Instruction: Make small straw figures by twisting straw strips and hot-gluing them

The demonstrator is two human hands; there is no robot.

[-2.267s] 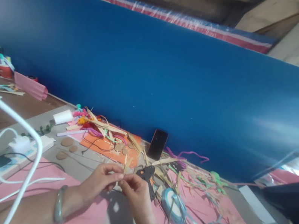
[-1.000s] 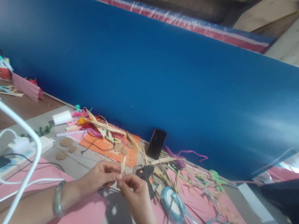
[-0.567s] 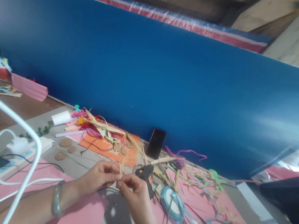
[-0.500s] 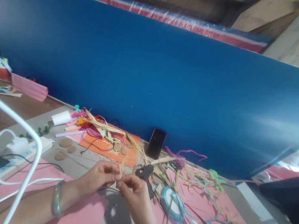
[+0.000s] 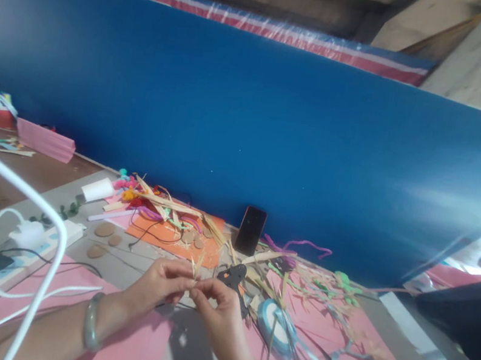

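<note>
Left hand (image 5: pixel 158 285) and right hand (image 5: pixel 221 312) pinch a small, straw-coloured fibrous tuft (image 5: pixel 197 266), which could fray if pulled unevenly.

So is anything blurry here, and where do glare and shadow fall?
Head view: the pale strips pinched by the left hand and right hand look soft; head view: pale glare towards the right of the blue panel; head view: a dark shadow on the grey work surface near the hands.

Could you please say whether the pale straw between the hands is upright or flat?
Upright: the pale straw points up above the left hand and right hand; lower end hidden.
</note>
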